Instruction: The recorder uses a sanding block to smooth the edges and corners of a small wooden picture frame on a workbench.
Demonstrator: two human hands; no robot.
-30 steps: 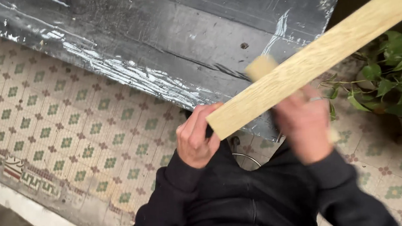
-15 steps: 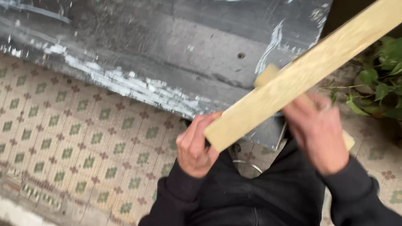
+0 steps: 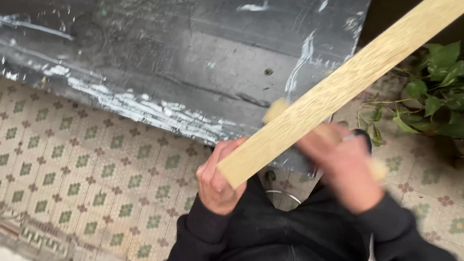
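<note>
Slat: pale wooden slat [image 3: 349, 80] held in the air over a tiled floor, running from its near end at lower centre up and out past the top right corner
Left hand: left hand [image 3: 216, 176] clenched around the slat's near end, fingers wrapped over the lower edge, black sleeve below
Right hand: right hand [image 3: 345, 163], blurred by motion, fingers closed on a small pale block [image 3: 277, 109] that crosses under the slat; one block end shows above the slat, the other end just right of the hand
Block: pressed against the slat's underside as far as the blur allows; exact contact cannot be told
Board: large dark board [image 3: 182, 57] with white smears and scratches lies slanted behind the slat, its near corner just beyond the hands
Floor: patterned floor [image 3: 69, 165] of cream tiles with green and brown motifs, left and below
Plant: leafy green plant [image 3: 449, 91] at right edge, under the slat's far stretch
</note>
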